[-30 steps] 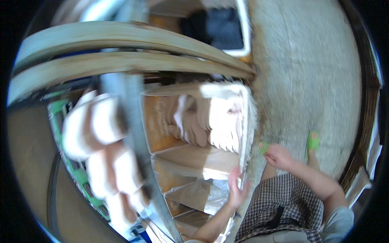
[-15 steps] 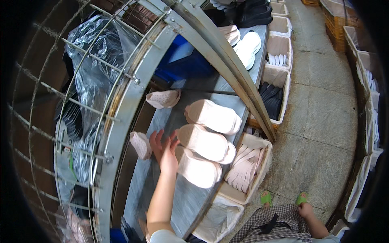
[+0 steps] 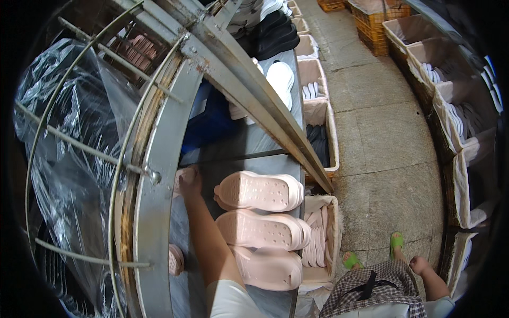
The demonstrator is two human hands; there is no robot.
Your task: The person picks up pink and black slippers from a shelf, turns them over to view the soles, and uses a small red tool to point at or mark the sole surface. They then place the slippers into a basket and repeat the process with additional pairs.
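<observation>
My left hand [image 3: 191,180] reaches to the far left of the metal workbench [image 3: 212,135], its fingers closed around a pink perforated shoe [image 3: 181,178]; the fingertips are partly hidden. A second pink shoe [image 3: 175,259] lies nearer, beside the bench's left edge. Right of my left forearm, pale pink shoe soles lie in three stacks: a far stack [image 3: 260,191], a middle stack [image 3: 260,229] and a near stack [image 3: 268,267]. My right hand [image 3: 419,264] hangs over the floor by the checked apron [image 3: 350,294], curled shut with nothing visible in it.
A metal frame post [image 3: 254,87] slants across the bench, and wire mesh with clear plastic [image 3: 79,153] stands left. A lined bin [image 3: 333,238] holds pink strips beside the bench. A blue crate [image 3: 212,119] stands behind. More lined bins [image 3: 458,180] line the concrete aisle [image 3: 382,143].
My left hand has moved away from beside the nearer pink shoe and forward to the farther one, closing on it. The view has shifted closer over the bench. My right hand stays low by the apron.
</observation>
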